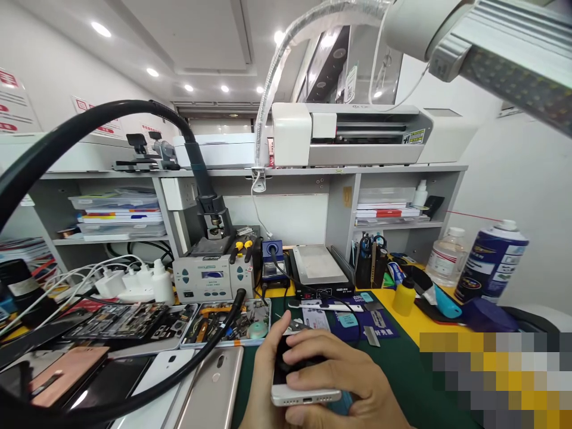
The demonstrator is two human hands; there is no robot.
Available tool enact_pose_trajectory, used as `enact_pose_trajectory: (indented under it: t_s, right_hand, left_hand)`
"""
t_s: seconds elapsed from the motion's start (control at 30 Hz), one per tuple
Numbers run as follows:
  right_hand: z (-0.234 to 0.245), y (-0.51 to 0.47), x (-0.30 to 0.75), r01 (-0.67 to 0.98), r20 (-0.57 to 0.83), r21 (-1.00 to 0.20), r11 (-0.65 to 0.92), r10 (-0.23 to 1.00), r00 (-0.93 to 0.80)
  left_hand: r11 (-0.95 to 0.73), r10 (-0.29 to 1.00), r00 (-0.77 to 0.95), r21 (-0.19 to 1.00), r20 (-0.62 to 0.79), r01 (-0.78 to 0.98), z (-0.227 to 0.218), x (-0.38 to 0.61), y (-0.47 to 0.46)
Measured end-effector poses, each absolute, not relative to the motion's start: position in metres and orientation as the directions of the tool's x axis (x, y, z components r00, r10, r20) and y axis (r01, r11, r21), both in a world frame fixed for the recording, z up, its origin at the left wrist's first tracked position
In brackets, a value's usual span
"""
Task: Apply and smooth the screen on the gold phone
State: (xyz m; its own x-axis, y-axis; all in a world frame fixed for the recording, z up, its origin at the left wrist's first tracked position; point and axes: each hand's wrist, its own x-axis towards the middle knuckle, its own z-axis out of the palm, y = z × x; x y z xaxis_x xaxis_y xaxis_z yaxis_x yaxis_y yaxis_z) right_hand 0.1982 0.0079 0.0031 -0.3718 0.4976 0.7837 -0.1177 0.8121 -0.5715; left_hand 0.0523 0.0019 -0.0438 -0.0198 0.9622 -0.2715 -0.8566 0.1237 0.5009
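Observation:
A smartphone [305,395] with a white-silver bottom edge and a dark front is held low in the middle of the head view. Its charging port faces me. My left hand [264,378] grips the phone from the left, with the thumb up along its side. Over the dark front curl the fingers of my right hand [346,375], closed around the phone from the right. They hide much of its face. A bit of something blue [345,404] shows beneath the phone's right corner; I cannot tell what it is.
A thick black hose [196,357] loops across the left side, over several phones and a tray of small parts [263,307]. Behind stand a grey soldering station [214,277] and a flat heating plate [319,265]. Bottles and a blue spray can [491,262] are at right.

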Motion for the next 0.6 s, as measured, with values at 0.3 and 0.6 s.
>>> enact_pose_trajectory:
  t_s: [0.3, 0.6]
  right_hand:
    - [0.005, 0.01, 0.2, -0.099, 0.791, -0.543, 0.834, 0.469, -0.394]
    - [0.006, 0.009, 0.199, -0.109, 0.798, -0.535, 0.838, 0.458, -0.392]
  left_hand:
    - [0.143, 0.964, 0.012, 0.479, -0.266, -0.866, -0.028, 0.053, -0.001]
    - [0.185, 0.964, 0.074, 0.446, -0.254, -0.876, -0.007, 0.062, -0.003]
